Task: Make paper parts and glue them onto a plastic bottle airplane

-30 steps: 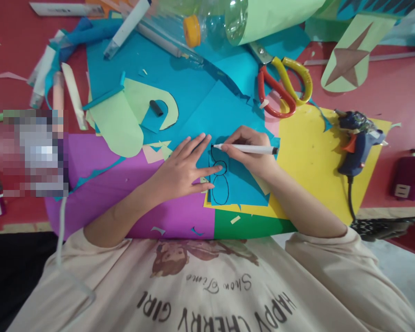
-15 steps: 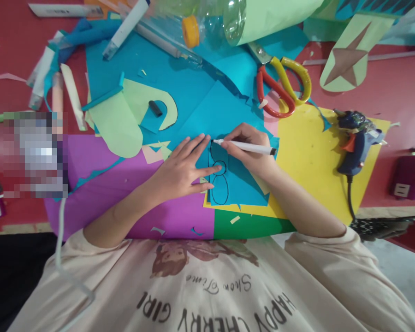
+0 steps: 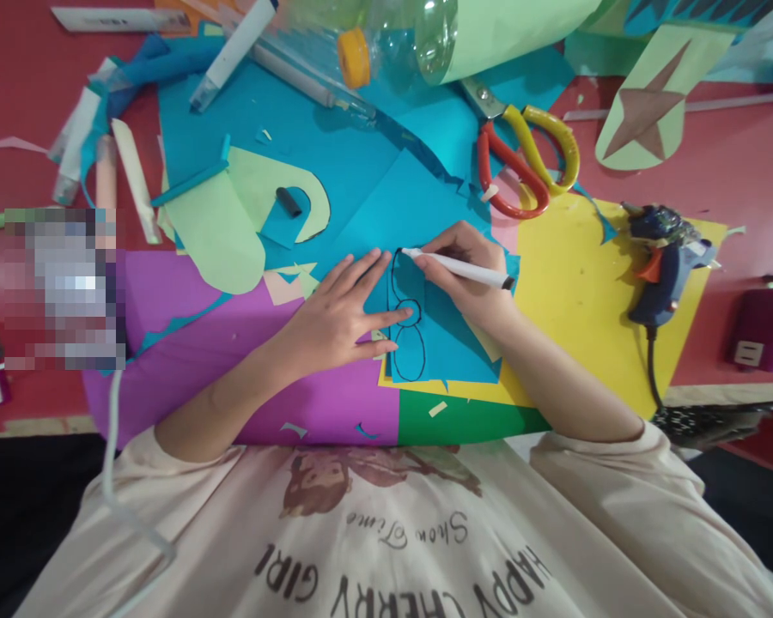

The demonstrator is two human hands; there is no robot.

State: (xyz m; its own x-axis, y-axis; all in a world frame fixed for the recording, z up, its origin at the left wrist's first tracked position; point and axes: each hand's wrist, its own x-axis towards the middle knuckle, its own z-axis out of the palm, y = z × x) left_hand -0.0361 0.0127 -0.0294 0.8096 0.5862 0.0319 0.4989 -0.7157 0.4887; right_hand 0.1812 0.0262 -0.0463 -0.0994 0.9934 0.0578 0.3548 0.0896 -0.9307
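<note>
My right hand [image 3: 467,262] is closed round a white marker [image 3: 470,271], its tip touching a blue sheet of paper [image 3: 460,343]. A black outline on the sheet shows a small circle, an oval below it and a curved line rising above to the marker tip. My left hand [image 3: 341,313] lies flat with fingers spread, two of them resting on the sheet beside the drawing. A black marker cap [image 3: 289,202] lies on blue paper, near cut light-green paper shapes [image 3: 216,232].
Scissors [image 3: 521,163] with red and yellow handles lie beyond my right hand. A glue gun [image 3: 666,266] rests on yellow paper [image 3: 573,300] at right. Plastic bottles with an orange cap [image 3: 353,58] lie at the back. Several markers [image 3: 235,53] are at upper left.
My right hand has moved the marker tip slightly up and to the right, and the black curved line has grown longer. My left hand stays in place.
</note>
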